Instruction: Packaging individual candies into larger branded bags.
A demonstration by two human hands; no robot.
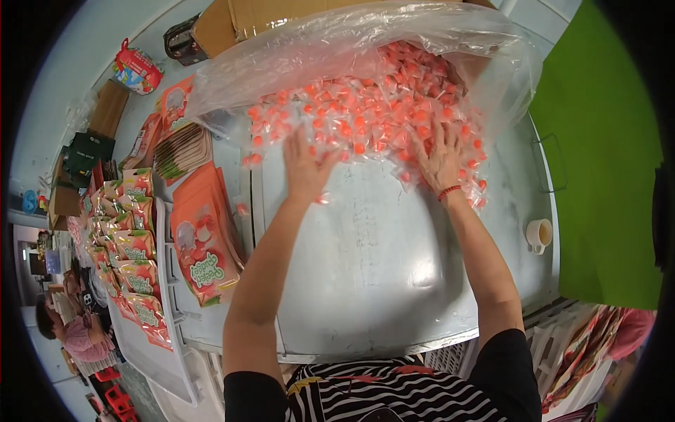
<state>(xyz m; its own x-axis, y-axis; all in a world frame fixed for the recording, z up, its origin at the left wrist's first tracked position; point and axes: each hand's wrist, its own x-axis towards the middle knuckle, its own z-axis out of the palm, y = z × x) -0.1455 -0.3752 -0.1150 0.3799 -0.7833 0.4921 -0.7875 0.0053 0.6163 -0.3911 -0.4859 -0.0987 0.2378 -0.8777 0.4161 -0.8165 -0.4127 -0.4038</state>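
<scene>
A wide heap of small red candies in clear wrappers [362, 116] spreads over the far middle of the table, spilling from a large clear plastic bag [302, 67]. My left hand [305, 167] lies at the heap's near left edge, a little blurred, its fingers and thumb apart. On the right side of the heap, my right hand [440, 160] rests on the candies with fingers spread, a red bracelet [449, 191] at its wrist. Neither hand grips anything that I can see. A few candies lie loose near my left wrist.
Flat orange-red pouches [200, 235] are stacked at the left. Beside them, a white tray [171, 281] holds several filled pouches [137, 246]. A white cup [539, 235] stands near the right edge. A cardboard box [274, 17] is behind the bag. Another person [84, 334] sits far left.
</scene>
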